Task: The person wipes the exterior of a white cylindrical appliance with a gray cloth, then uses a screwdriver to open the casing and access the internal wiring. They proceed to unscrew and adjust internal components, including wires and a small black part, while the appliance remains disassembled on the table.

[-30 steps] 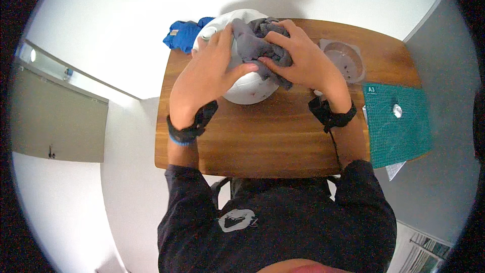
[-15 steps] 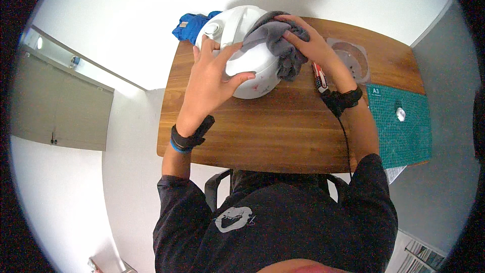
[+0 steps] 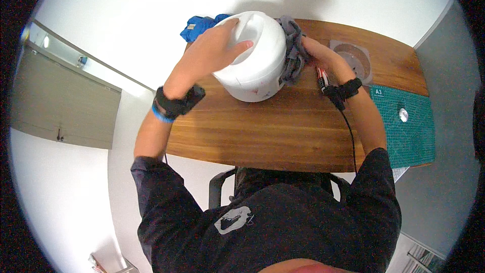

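A white, rounded rice cooker (image 3: 257, 73) stands on the wooden table, with a recess in its lid and small reddish marks low on its side. My left hand (image 3: 214, 48) lies over the left part of the lid, thumb and fingers apart; some fingertips are hidden. Against the cooker's right side is a bunched dark grey cloth (image 3: 293, 50). My right hand (image 3: 321, 53) holds that cloth from the right, its fingers mostly hidden behind the folds.
A blue fabric bundle (image 3: 197, 28) lies behind the cooker on the left. Right of my right hand are a clear plastic piece (image 3: 361, 60) and a green cutting mat (image 3: 404, 136) bearing a small white object (image 3: 403, 115). A red-and-black item (image 3: 322, 77) sits by my right wrist.
The cloth has slid from the lid's top right down to the cooker's right side, with my right hand. My left hand has moved farther over the lid, covering the knob; the cooker has shifted slightly.
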{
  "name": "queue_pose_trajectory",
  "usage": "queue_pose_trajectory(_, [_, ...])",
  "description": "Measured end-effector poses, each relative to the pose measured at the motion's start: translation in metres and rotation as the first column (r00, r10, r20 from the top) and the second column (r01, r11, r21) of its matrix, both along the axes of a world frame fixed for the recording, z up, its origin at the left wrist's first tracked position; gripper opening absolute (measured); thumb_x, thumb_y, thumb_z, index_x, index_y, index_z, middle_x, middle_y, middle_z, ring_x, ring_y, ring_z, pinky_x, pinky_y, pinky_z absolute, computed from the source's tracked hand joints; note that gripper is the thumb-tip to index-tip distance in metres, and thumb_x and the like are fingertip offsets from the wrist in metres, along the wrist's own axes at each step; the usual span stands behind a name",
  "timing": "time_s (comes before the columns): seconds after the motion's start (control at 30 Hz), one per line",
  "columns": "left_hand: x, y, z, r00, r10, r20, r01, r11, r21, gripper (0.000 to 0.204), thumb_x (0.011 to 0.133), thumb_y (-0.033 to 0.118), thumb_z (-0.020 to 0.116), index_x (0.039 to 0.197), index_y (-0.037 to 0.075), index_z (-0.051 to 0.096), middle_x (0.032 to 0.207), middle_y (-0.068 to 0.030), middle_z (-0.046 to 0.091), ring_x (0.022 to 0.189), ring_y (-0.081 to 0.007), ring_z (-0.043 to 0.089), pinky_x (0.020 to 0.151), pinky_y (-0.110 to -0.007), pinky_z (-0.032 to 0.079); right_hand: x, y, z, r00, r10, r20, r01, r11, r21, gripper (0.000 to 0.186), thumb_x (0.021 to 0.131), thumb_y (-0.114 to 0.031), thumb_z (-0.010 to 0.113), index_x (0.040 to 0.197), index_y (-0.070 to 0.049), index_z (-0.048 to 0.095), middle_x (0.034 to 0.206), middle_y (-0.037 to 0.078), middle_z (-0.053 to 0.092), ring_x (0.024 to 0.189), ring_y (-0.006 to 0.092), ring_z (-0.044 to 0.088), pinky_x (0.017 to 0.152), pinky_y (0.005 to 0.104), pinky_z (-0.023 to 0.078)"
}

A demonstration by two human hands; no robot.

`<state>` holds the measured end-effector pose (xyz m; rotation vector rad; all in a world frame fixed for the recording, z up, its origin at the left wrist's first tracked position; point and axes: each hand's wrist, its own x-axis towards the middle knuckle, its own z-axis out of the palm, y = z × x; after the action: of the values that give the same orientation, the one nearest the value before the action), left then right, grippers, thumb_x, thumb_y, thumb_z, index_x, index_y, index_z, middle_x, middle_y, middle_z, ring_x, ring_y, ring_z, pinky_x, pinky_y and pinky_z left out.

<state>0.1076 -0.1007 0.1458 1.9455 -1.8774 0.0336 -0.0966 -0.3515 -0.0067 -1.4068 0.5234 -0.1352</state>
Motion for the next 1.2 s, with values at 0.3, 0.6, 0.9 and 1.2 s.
queue_pose_trajectory(0.3, [-0.019,0.005,-0.038,0.998,0.010,0.057,0.002,0.980,-0.200,0.050,0.114,0.018,0.057,0.157,-0.006,0.050,0.139,-0.0320,0.067,0.129,-0.0446,0.067,0.113,-0.051,0.052,-0.012,0.057,0.037,0.980,-0.166,0.105,0.180,0.974,-0.135,0.054,0.121,-0.043,0.044,0.171,-0.023,0.046,0.161,0.011,0.060,0.139,0.0264,0.063,0.116,0.0414,0.053])
queue_pose_trajectory(0.6, [-0.045,0.062,-0.055,0.990,-0.140,-0.017,0.129,0.949,-0.286,0.059,0.109,0.006,0.060,0.164,-0.005,0.042,0.122,-0.0290,0.061,0.105,-0.0425,0.060,0.101,-0.052,0.049,-0.046,0.087,0.078,0.938,-0.090,0.334,0.288,0.739,-0.609,0.063,0.107,-0.033,0.076,0.161,-0.011,0.055,0.163,0.020,0.056,0.147,0.0330,0.057,0.120,0.0433,0.049])
queue_pose_trajectory(0.9, [0.012,0.091,-0.099,0.972,-0.071,-0.226,0.026,0.980,-0.199,0.051,0.116,0.015,0.057,0.160,-0.004,0.040,0.143,-0.0258,0.060,0.135,-0.0370,0.063,0.114,-0.046,0.051,-0.046,0.135,0.076,0.851,0.135,0.507,0.481,0.185,-0.857,0.076,0.088,-0.046,0.092,0.147,-0.009,0.062,0.149,0.026,0.060,0.135,0.0493,0.058,0.117,0.0556,0.048])
queue_pose_trajectory(1.2, [0.038,0.120,-0.083,0.937,-0.094,-0.337,0.049,0.989,-0.140,0.061,0.101,-0.009,0.068,0.158,0.004,0.050,0.130,-0.0185,0.072,0.130,-0.0342,0.069,0.110,-0.043,0.055,-0.043,0.170,0.065,0.899,0.140,0.415,0.412,0.046,-0.910,0.068,0.090,-0.048,0.087,0.148,-0.023,0.064,0.158,0.016,0.056,0.143,0.0497,0.052,0.116,0.0640,0.045])
